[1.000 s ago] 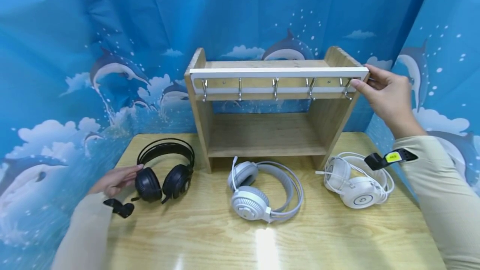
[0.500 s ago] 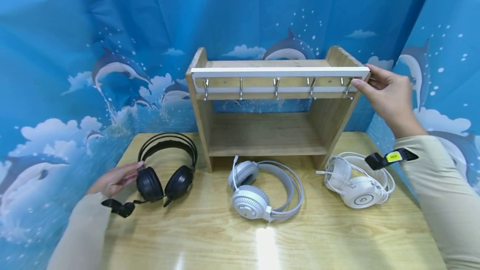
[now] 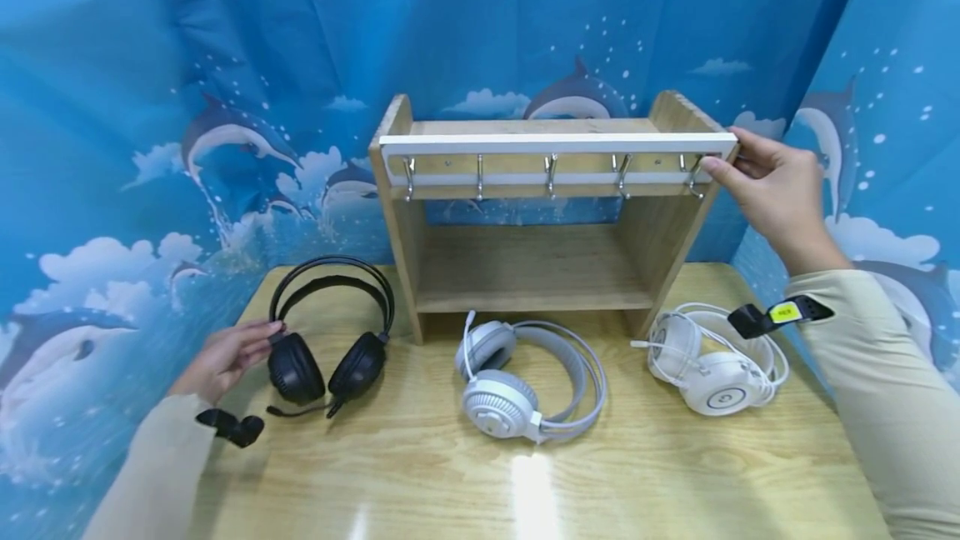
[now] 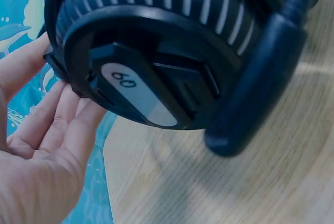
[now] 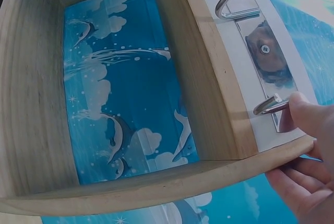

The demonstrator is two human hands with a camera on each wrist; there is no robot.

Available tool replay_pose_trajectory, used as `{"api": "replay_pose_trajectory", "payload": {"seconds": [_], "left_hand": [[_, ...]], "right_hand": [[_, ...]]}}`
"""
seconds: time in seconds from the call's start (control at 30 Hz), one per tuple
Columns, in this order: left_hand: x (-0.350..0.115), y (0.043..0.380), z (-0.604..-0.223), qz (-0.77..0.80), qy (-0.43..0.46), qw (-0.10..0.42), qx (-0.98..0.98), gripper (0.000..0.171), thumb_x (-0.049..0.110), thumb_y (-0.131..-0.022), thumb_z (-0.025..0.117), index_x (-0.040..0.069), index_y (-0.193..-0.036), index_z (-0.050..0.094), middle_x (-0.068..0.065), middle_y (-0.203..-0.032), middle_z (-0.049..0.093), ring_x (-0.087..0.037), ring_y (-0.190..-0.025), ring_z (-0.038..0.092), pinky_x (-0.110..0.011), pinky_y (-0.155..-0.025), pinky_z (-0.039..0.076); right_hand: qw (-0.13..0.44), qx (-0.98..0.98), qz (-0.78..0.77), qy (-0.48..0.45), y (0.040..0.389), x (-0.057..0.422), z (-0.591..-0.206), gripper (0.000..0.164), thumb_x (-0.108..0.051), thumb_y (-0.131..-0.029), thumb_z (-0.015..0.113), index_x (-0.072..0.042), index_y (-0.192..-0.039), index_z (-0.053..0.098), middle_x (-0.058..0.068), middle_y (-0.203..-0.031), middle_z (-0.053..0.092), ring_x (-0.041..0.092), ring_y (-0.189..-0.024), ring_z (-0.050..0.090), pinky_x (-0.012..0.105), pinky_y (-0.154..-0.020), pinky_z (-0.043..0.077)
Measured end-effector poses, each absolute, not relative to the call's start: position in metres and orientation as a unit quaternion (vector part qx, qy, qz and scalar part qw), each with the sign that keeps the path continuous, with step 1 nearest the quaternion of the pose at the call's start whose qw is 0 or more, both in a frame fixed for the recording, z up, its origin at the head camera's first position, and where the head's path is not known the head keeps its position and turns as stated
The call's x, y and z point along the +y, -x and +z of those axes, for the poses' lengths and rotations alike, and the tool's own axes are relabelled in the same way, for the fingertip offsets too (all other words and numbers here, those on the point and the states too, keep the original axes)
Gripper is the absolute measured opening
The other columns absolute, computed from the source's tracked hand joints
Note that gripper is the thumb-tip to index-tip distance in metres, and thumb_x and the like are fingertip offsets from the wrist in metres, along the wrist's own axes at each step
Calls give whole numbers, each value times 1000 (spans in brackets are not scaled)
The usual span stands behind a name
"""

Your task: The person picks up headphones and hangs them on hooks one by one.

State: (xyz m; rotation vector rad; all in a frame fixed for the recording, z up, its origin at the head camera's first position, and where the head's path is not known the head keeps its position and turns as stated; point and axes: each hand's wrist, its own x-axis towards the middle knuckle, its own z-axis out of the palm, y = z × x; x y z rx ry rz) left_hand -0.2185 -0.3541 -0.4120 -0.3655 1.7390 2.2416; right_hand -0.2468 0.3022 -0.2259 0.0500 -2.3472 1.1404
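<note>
Black headphones (image 3: 330, 340) are at the left of the table, headband up and ear cups down. My left hand (image 3: 225, 358) pinches them at the joint above the left ear cup. In the left wrist view that ear cup (image 4: 130, 88) carries a white numbered label, and its microphone boom (image 4: 255, 88) hangs in front. Whether the cups touch the table I cannot tell. My right hand (image 3: 780, 194) grips the upper right corner of a wooden rack (image 3: 405, 257), thumb in front beside the end hook (image 5: 271, 105), fingers behind the side panel.
Grey headphones (image 3: 498, 407) lie in front of the rack at mid-table. White headphones (image 3: 723, 382) with a coiled cable lie at the right. Several metal hooks (image 3: 551, 177) line the rack's white front strip. A blue dolphin-print curtain (image 3: 480, 23) surrounds the table (image 3: 420, 473).
The black headphones have tipped more upright, their headband rising and the two bands spreading apart in view. Their microphone boom now shows below the cups. My right hand stays on the rack.
</note>
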Motion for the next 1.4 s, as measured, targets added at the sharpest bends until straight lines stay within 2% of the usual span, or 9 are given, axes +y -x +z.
{"api": "replay_pose_trajectory", "payload": {"seconds": [0.07, 0.13, 0.17, 0.23, 0.33, 0.53, 0.97, 1.17, 1.4], "left_hand": [[-353, 217, -411, 780, 130, 131, 598, 50, 8, -91, 66, 11, -134, 40, 4, -88, 74, -9, -83, 71, -23, -79, 56], [-353, 214, -411, 783, 131, 123, 595, 47, 7, -90, 66, 11, -132, 44, 3, -88, 74, -9, -83, 71, -23, -78, 56], [-353, 213, -411, 786, 130, 119, 592, 41, 7, -90, 66, 11, -127, 50, 2, -88, 74, -9, -82, 71, -23, -77, 56], [-352, 210, -411, 797, 123, 110, 581, 18, 4, -90, 66, 14, -105, 61, 0, -88, 74, -10, -83, 71, -24, -77, 56], [-350, 207, -411, 808, 114, 94, 570, 17, 2, -89, 65, 18, -90, 68, -1, -88, 74, -11, -84, 71, -24, -76, 56], [-342, 199, -407, 818, 100, 57, 564, 19, 1, -87, 68, 14, -99, 62, -2, -91, 74, -12, -87, 71, -23, -78, 55], [-330, 185, -407, 811, 52, 5, 583, 20, -2, -86, 68, 14, -96, 72, -2, -91, 74, -12, -86, 71, -20, -77, 55], [-330, 178, -410, 818, 7, -16, 575, 26, -8, -89, 61, 13, -100, 73, -2, -94, 73, -11, -87, 70, -19, -77, 55], [-331, 176, -410, 834, -63, -23, 547, 32, -14, -91, 53, 5, -110, 71, -8, -101, 73, -15, -95, 69, -22, -81, 54]], "right_hand": [[261, -870, 419, -18, 247, 302, -226, 60, -37, -88, 67, -14, -140, 49, 11, -135, 55, 0, -111, 60, 8, -83, 47], [260, -871, 416, -17, 246, 302, -226, 60, -38, -88, 66, -15, -141, 49, 11, -135, 55, 2, -113, 59, 9, -84, 47], [261, -872, 413, -16, 246, 302, -227, 60, -38, -88, 66, -15, -140, 49, 12, -135, 55, 1, -112, 59, 9, -84, 47], [263, -874, 409, -15, 246, 302, -227, 60, -39, -88, 66, -15, -140, 49, 12, -134, 56, 0, -111, 60, 8, -83, 47], [265, -874, 408, -12, 246, 302, -228, 60, -39, -87, 67, -15, -140, 50, 12, -133, 57, -2, -108, 60, 8, -82, 47], [270, -871, 410, -14, 246, 302, -228, 59, -38, -87, 67, -15, -139, 51, 11, -133, 58, -3, -106, 60, 7, -82, 47], [273, -866, 418, -19, 246, 301, -228, 59, -36, -87, 68, -12, -139, 51, 11, -132, 58, -3, -106, 60, 7, -82, 47], [278, -863, 421, -19, 246, 300, -228, 59, -36, -87, 68, -12, -139, 51, 10, -132, 58, -2, -107, 60, 8, -84, 47], [289, -860, 421, -21, 245, 300, -228, 57, -34, -87, 69, -12, -137, 53, 10, -130, 60, -5, -104, 60, 7, -82, 47]]}}
